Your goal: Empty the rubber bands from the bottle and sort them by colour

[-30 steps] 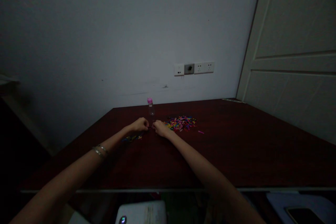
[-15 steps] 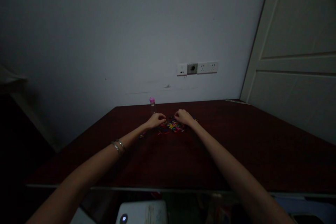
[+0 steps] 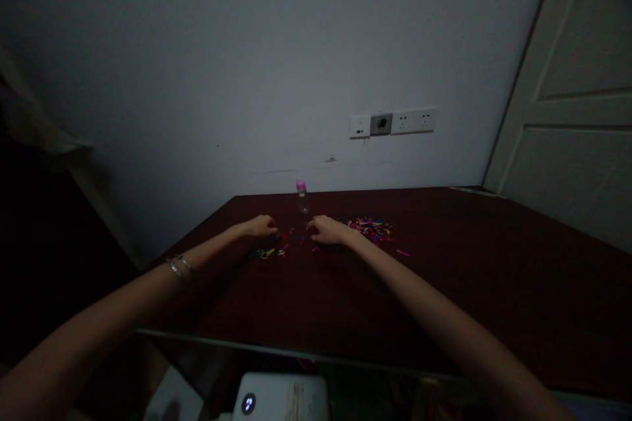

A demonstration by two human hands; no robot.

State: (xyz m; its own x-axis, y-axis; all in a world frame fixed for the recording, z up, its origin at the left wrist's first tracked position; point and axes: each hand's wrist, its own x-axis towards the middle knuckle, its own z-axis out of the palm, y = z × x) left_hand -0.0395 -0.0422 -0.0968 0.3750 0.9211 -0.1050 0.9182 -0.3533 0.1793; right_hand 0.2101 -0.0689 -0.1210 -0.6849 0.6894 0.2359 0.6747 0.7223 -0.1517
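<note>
My left hand (image 3: 264, 226) is low over the table with its fingers bent and drawn together; anything between the fingertips is too small to make out. Just in front of it lies a loose group of small yellow, blue and pink pieces (image 3: 267, 253), perhaps little rubber bands. My right hand (image 3: 326, 230) is to the right, fingers curled downward at the tabletop, their contents hidden. A few red and blue bits lie scattered between the two hands. Beyond the right wrist spreads a larger multicoloured pile (image 3: 372, 229) of the same kind of pieces.
A clear bottle with a pink cap (image 3: 302, 196) stands behind the hands. The dark red table (image 3: 355, 316) meets a wall with sockets (image 3: 392, 122). One pink strip (image 3: 403, 252) lies apart on the right. Below the front edge is a white device (image 3: 281, 398) with a lit display.
The view has turned somewhat left. Both hands have shifted left of the main pile, which now shows to the right of my right hand. The loose pieces near my left hand are more visible.
</note>
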